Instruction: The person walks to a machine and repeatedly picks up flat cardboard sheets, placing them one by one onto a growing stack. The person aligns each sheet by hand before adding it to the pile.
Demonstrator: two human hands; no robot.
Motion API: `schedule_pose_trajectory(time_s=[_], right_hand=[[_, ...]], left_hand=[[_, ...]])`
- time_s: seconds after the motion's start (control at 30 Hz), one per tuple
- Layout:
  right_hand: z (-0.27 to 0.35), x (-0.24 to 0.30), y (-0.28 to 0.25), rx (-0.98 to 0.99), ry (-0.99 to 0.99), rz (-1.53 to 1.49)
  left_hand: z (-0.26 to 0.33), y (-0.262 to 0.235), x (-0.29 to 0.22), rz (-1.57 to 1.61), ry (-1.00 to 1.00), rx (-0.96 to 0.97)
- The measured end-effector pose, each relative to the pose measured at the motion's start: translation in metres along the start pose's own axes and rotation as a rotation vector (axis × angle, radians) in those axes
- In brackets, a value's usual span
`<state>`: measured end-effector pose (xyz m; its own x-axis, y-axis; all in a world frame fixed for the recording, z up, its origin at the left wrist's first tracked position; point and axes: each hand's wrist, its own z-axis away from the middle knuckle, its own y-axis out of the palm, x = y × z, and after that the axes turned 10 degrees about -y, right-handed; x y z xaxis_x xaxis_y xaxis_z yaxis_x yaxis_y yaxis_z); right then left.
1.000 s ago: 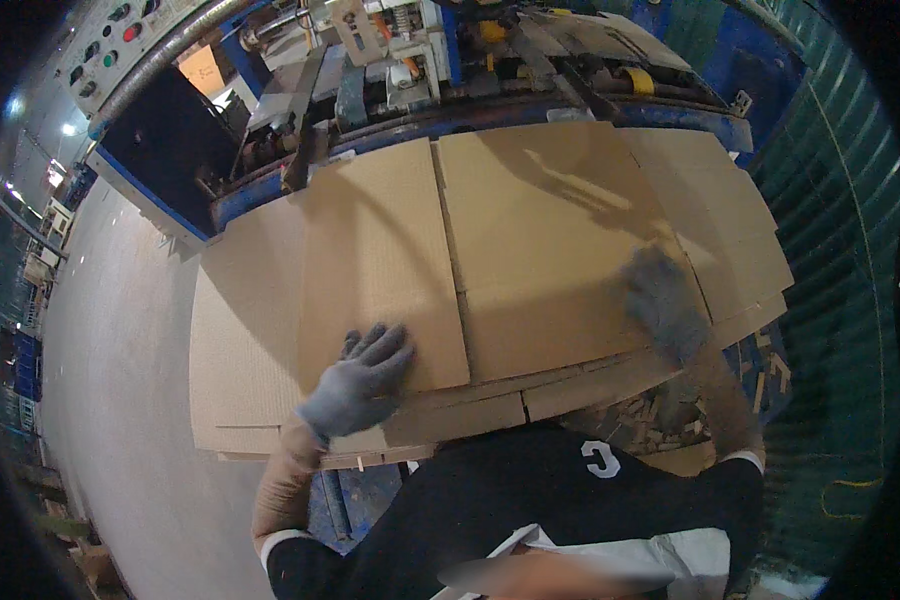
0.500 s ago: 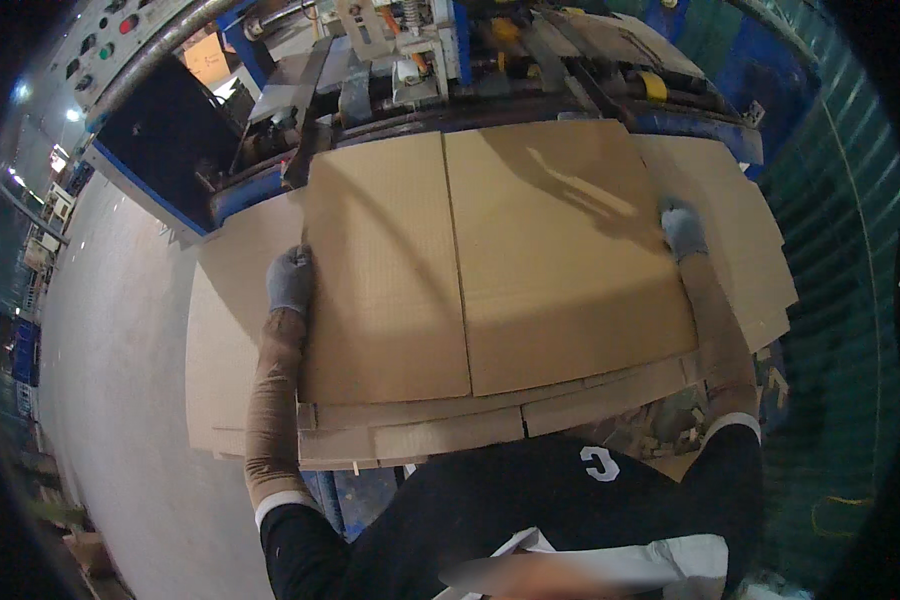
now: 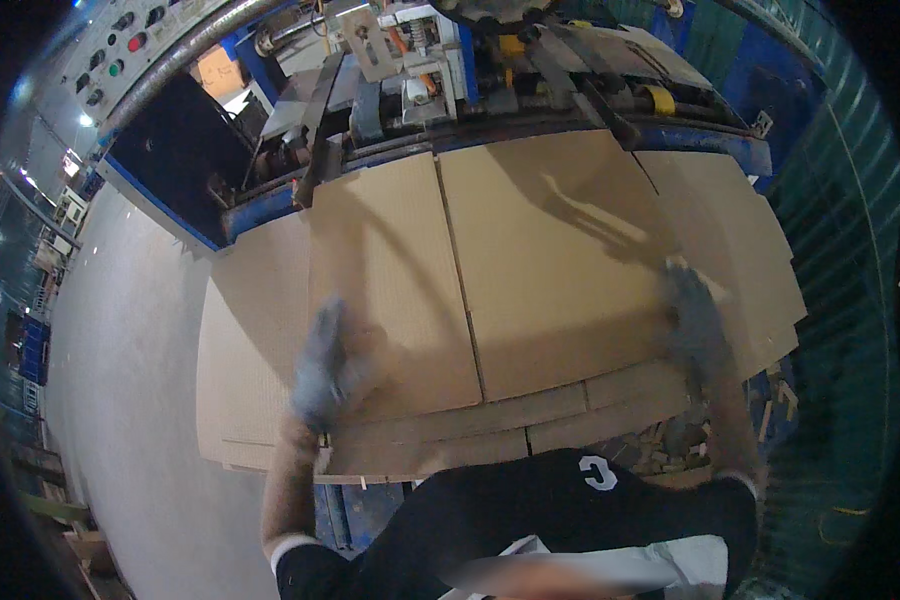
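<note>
A flat brown cardboard sheet (image 3: 560,270) with a dark slit down its middle lies on top of other cardboard sheets (image 3: 260,330). My left hand (image 3: 322,370), in a grey glove, is by the sheet's near left part, its fingers stretched out and blurred. By the right edge is my right hand (image 3: 695,315), also gloved and smeared by motion. Its fingers look extended, and I see nothing held in it. Whether either palm touches the cardboard is hard to make out.
A machine with dark guide bars (image 3: 590,90) and a blue frame (image 3: 705,140) stands at the sheet's far edge. Upper left is a control panel (image 3: 110,60) with buttons. Cardboard scraps (image 3: 660,445) lie near right. A green corrugated wall (image 3: 840,300) rises at the right.
Both hands have let go of the sheet's side edges and come nearer to me, the left also moving inward over the cardboard. The sheet sits slightly lower in view, as does the machine.
</note>
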<state>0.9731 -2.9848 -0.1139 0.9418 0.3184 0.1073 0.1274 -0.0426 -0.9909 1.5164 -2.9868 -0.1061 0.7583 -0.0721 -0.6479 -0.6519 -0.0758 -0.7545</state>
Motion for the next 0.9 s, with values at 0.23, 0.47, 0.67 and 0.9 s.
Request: schedule_pose_trajectory(time_s=[0.23,0.47,0.67,0.9], right_hand=[[0.019,0.014,0.001,-0.044,-0.222,0.1],[-0.047,0.013,-0.003,-0.131,-0.194,0.011],[-0.154,0.012,0.016,-0.101,0.037,0.123],[-0.073,-0.036,0.008,-0.485,0.379,0.095]], left_hand=[[0.042,0.012,-0.016,-0.577,0.457,-0.047],[-0.037,0.006,0.025,-0.521,0.719,-0.339],[-0.164,0.028,0.004,-0.78,0.325,-0.592],[-0.038,-0.023,0.034,0.144,-0.051,-0.621]])
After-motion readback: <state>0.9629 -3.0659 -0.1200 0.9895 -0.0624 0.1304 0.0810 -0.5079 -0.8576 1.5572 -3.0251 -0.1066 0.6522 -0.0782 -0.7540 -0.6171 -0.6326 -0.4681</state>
